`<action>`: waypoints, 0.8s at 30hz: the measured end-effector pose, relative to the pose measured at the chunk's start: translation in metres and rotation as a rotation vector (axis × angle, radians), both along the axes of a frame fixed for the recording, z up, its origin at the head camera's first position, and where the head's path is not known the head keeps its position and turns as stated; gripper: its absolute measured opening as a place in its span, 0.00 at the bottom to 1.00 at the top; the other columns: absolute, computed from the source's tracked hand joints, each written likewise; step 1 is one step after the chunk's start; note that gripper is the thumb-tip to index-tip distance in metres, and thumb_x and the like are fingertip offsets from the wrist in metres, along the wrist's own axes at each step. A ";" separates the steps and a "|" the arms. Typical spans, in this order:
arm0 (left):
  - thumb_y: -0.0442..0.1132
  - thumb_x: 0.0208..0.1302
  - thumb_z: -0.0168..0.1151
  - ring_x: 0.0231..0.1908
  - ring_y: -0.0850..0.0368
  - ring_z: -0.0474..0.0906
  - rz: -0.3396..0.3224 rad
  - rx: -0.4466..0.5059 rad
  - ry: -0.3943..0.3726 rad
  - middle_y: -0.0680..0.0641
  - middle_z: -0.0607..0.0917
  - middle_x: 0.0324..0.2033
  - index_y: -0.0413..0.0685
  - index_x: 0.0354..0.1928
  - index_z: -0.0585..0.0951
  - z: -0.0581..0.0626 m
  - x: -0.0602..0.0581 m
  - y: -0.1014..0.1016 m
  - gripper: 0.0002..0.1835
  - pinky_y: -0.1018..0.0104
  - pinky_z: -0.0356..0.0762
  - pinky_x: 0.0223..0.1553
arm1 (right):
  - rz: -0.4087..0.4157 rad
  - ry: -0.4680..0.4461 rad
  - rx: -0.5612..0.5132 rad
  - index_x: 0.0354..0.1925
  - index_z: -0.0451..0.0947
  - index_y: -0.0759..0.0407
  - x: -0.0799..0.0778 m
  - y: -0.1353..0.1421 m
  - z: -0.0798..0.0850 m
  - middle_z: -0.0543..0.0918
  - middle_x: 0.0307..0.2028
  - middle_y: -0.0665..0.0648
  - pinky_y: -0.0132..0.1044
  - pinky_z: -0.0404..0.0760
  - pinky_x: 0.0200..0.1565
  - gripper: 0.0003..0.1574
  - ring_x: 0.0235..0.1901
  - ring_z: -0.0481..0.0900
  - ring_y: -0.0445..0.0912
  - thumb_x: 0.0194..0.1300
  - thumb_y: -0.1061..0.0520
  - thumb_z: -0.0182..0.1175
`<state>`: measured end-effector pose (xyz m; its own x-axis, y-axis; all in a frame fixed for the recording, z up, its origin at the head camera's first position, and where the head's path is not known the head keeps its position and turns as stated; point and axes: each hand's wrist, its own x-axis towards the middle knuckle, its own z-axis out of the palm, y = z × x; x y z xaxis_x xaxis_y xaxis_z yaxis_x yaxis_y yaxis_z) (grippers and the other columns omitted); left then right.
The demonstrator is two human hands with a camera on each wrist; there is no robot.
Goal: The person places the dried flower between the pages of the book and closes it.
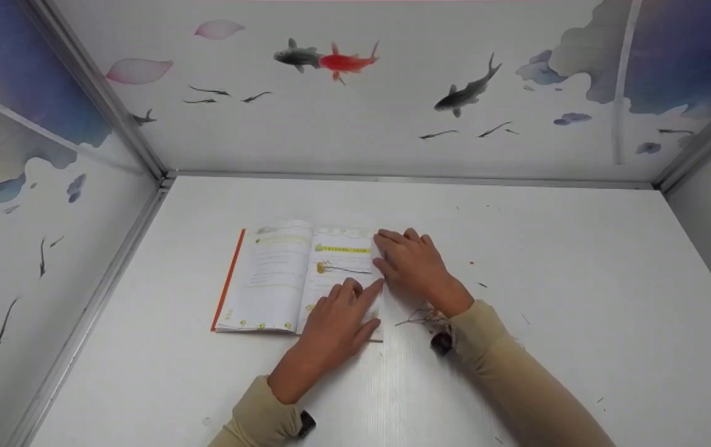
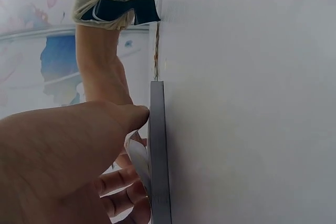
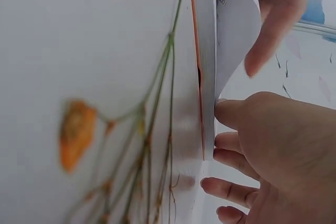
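While apparently pressing down right page (image 1: 343, 238) of open book (image 1: 274, 304) with left hand (image 1: 338, 316) and right hand (image 1: 414, 261), with fingers relaxed to straight, gripping nothing visible, likely needs light even pressure around yellow flower (image 1: 321, 267) lying on that page, minding twiggy sprig (image 1: 425, 314) beside book near right wrist, plus scattered bits (image 1: 482, 285) on table (image 1: 547, 261)

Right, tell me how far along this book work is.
Done: the book lies open, apparently with a yellow sprig on its right page. In hand: the left hand and right hand are at a lifted page. Probably left: turning or closing it; an orange-flowered sprig lies loose on the table.
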<state>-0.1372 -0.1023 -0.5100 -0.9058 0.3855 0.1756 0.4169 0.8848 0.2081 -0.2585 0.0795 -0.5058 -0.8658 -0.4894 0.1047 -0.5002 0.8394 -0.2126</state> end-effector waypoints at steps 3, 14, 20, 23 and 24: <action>0.48 0.72 0.60 0.43 0.54 0.74 -0.001 0.021 0.024 0.49 0.76 0.53 0.69 0.77 0.61 0.000 -0.001 0.001 0.34 0.61 0.76 0.33 | -0.013 0.028 -0.010 0.71 0.69 0.49 0.000 0.002 -0.001 0.72 0.71 0.51 0.54 0.73 0.56 0.31 0.60 0.74 0.54 0.76 0.42 0.53; 0.43 0.72 0.58 0.47 0.53 0.81 0.043 0.015 0.133 0.48 0.79 0.55 0.58 0.59 0.78 0.006 0.004 -0.001 0.15 0.60 0.83 0.33 | -0.047 0.041 -0.082 0.70 0.70 0.56 0.003 0.006 -0.003 0.77 0.67 0.56 0.53 0.73 0.59 0.32 0.63 0.74 0.54 0.75 0.44 0.55; 0.61 0.68 0.60 0.46 0.54 0.82 0.071 -0.005 0.186 0.49 0.78 0.56 0.53 0.64 0.74 0.013 0.010 -0.004 0.29 0.60 0.83 0.36 | -0.008 0.035 -0.096 0.70 0.71 0.51 0.003 0.005 -0.005 0.75 0.69 0.52 0.52 0.75 0.56 0.33 0.61 0.75 0.54 0.72 0.41 0.58; 0.58 0.66 0.64 0.47 0.56 0.82 0.077 -0.003 0.215 0.51 0.79 0.57 0.52 0.65 0.73 0.016 0.012 -0.006 0.30 0.61 0.83 0.37 | 0.002 0.038 -0.096 0.68 0.73 0.50 0.003 0.004 -0.005 0.75 0.69 0.52 0.51 0.75 0.53 0.31 0.59 0.76 0.54 0.72 0.42 0.58; 0.54 0.66 0.66 0.47 0.56 0.82 0.079 -0.003 0.230 0.52 0.79 0.57 0.52 0.65 0.73 0.017 0.012 -0.006 0.29 0.61 0.83 0.38 | 0.004 0.038 -0.095 0.68 0.73 0.50 0.003 0.004 -0.005 0.75 0.69 0.52 0.51 0.75 0.53 0.31 0.58 0.76 0.54 0.72 0.43 0.58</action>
